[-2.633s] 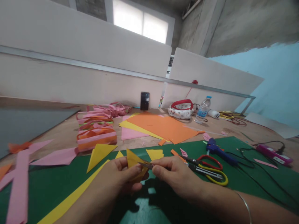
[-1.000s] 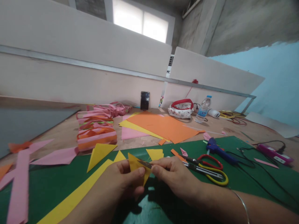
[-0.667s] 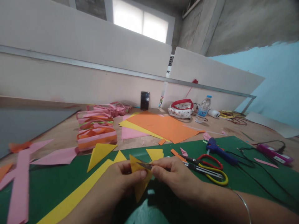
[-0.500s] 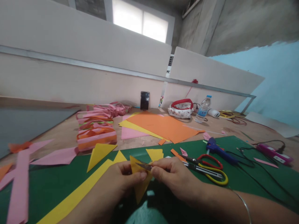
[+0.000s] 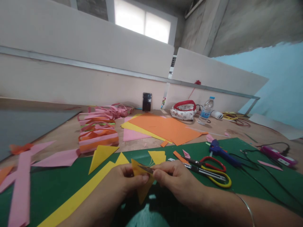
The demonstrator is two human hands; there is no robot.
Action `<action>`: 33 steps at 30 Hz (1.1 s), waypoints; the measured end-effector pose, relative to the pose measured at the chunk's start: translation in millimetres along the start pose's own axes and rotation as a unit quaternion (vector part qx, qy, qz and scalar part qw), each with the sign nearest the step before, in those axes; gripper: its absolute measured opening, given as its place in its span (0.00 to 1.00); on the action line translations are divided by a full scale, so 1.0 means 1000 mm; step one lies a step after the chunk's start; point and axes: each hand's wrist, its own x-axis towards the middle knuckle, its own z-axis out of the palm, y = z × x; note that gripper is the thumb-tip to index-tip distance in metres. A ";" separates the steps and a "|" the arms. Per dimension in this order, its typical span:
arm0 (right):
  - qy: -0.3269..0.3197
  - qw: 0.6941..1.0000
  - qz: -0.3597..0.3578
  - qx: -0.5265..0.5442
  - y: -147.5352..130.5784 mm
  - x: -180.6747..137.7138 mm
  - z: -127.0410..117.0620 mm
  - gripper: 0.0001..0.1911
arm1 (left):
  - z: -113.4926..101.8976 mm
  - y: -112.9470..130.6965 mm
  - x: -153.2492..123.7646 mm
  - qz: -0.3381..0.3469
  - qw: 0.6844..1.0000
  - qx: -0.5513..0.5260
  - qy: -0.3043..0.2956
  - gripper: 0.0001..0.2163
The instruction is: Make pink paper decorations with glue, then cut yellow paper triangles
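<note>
My left hand (image 5: 124, 183) pinches a small folded piece of yellow paper (image 5: 142, 186) above the green cutting mat (image 5: 248, 186). My right hand (image 5: 176, 181) is closed around a thin metal blade (image 5: 145, 168), whose tip lies across the top of the yellow piece. Both hands meet at the near middle of the mat. The lower point of the paper hangs below my fingers.
Red and yellow scissors (image 5: 210, 171), a blue glue gun (image 5: 221, 151) and black cords lie on the mat to the right. Yellow triangles (image 5: 101, 154) and a yellow strip (image 5: 78, 195) lie left. Orange sheets (image 5: 165, 126), pink strips (image 5: 97, 132), a bottle (image 5: 205, 110) and a phone (image 5: 147, 101) sit farther back.
The yellow piece has turned in my left hand so its point now hangs downward. The blade has stayed across its top edge. Both hands have barely shifted.
</note>
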 end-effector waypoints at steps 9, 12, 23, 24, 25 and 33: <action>0.005 0.998 0.046 0.045 0.002 0.001 0.000 0.24 | -0.003 -0.002 0.006 0.035 0.998 0.046 0.027 0.14; -0.002 0.995 0.051 0.080 0.003 0.001 -0.002 0.26 | -0.003 0.004 0.005 0.068 0.995 0.073 0.016 0.16; 0.014 0.998 0.035 0.054 0.001 0.002 -0.005 0.23 | -0.011 0.013 0.001 0.095 0.981 0.123 0.118 0.15; 0.014 0.998 0.037 0.047 0.000 0.002 -0.004 0.23 | -0.011 0.012 0.001 0.094 0.982 0.116 0.116 0.15; 0.015 0.998 0.037 0.042 0.000 0.002 -0.004 0.22 | -0.010 0.012 0.002 0.097 0.982 0.111 0.116 0.15; 0.016 0.996 0.053 0.064 0.000 0.002 0.000 0.21 | -0.006 0.009 0.004 0.110 0.980 0.121 0.112 0.15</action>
